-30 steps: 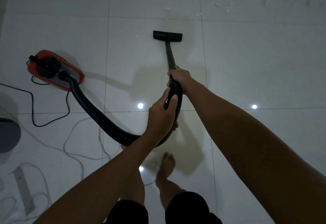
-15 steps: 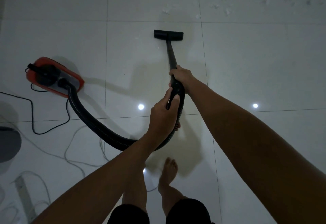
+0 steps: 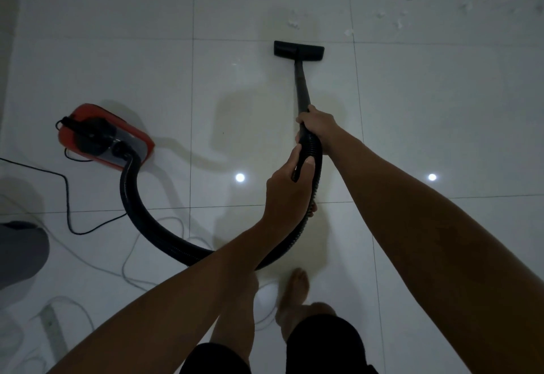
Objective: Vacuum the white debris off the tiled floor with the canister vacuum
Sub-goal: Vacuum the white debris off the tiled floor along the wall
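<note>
A red canister vacuum [image 3: 88,135] sits on the white tiled floor [image 3: 441,109] at the left. Its black ribbed hose [image 3: 153,226] loops down and round to a black wand [image 3: 301,88] ending in a flat floor nozzle [image 3: 298,49]. My right hand [image 3: 319,129] grips the wand where it joins the hose. My left hand [image 3: 287,191] grips the hose handle just below it. White debris [image 3: 401,14] lies scattered on the tiles beyond the nozzle, at the top right, with a small clump [image 3: 293,22] just ahead of the nozzle.
A black power cord [image 3: 69,206] runs from the canister across the floor at the left. White cables [image 3: 129,259] and a power strip [image 3: 54,332] lie at the lower left, beside a grey object [image 3: 20,250]. My bare feet [image 3: 297,285] stand behind the hose loop.
The canister has slid toward me and to the right along the floor. The debris has shifted down in view, closer to the nozzle, as I step forward. Both hands keep their grip.
</note>
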